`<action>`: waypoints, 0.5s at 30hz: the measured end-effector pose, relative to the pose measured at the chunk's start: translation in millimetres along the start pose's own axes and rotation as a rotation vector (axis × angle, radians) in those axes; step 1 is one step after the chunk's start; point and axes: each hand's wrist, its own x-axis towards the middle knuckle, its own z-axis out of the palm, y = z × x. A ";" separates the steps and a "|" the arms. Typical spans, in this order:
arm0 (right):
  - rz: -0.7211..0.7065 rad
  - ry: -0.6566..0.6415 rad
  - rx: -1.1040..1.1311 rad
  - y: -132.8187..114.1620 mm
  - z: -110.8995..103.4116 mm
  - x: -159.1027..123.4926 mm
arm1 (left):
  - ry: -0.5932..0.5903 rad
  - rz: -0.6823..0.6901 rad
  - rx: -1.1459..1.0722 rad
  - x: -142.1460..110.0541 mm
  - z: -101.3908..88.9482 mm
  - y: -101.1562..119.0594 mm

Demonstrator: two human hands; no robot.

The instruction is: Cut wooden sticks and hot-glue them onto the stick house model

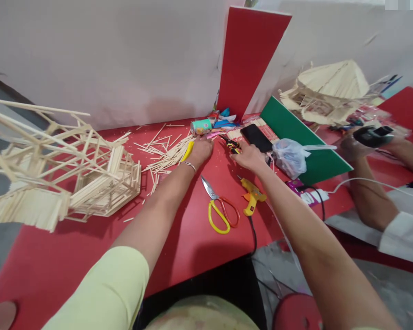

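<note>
My left hand (202, 150) reaches to the edge of a pile of thin wooden sticks (174, 153), fingers curled and partly hidden; what they hold is unclear. A curved yellow handle (188, 151) shows against its outer side. My right hand (248, 156) is closed around small pliers (231, 145) with black-and-yellow handles, jaws pointing away to the left. Nearer me lie scissors (214, 195) with one yellow and one red loop, blades slightly apart. Beside them rests a yellow glue gun (252, 197), its cord running off the front edge.
A stick-built model (103, 183) fills the left of the red table (186, 247). Behind my hands are a green can (201, 126), a black phone (256, 137), a plastic bag (291, 158) and a green board (306, 146). Another person's hand (356, 142) works at right, near a second model (330, 91).
</note>
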 end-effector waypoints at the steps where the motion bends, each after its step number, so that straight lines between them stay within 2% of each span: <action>1: -0.007 -0.010 -0.024 -2.0 2.7 1.7 | -0.016 -0.037 0.015 -1.9 -1.4 -5.9; 5: -0.013 -0.011 -0.057 -18.5 19.3 9.7 | -0.059 -0.151 0.088 -10.6 -10.3 -24.2; 10: 0.010 -0.030 -0.076 -39.8 45.0 23.0 | -0.091 -0.225 0.159 -17.8 -16.7 -30.4; 13: -0.003 -0.026 -0.087 -47.1 45.6 22.9 | -0.080 -0.231 0.130 -21.8 -22.4 -33.6; 15: -0.052 0.027 -0.091 -52.8 37.0 12.6 | -0.029 -0.263 0.007 -27.7 -30.3 -38.1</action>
